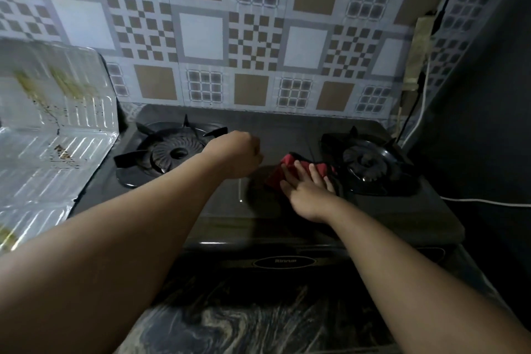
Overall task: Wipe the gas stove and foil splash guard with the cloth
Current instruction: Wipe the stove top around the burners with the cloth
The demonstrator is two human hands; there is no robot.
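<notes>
A black two-burner gas stove (270, 129) sits on a dark marbled counter. A red cloth (280, 174) lies on the stove top between the burners, close to the right burner (370, 164). My right hand (309, 190) presses flat on the cloth with fingers spread. My left hand (237, 156) hovers as a closed fist over the stove's middle, just right of the left burner (169, 151), holding nothing that I can see. The foil splash guard (54, 129) stands folded at the stove's left side, stained with brown and yellowish spatter.
A patterned tile-print wall (258, 37) rises behind the stove. A white cable (485, 202) runs along the right side by a dark wall. The marbled counter (244, 322) extends in front of the stove's control panel.
</notes>
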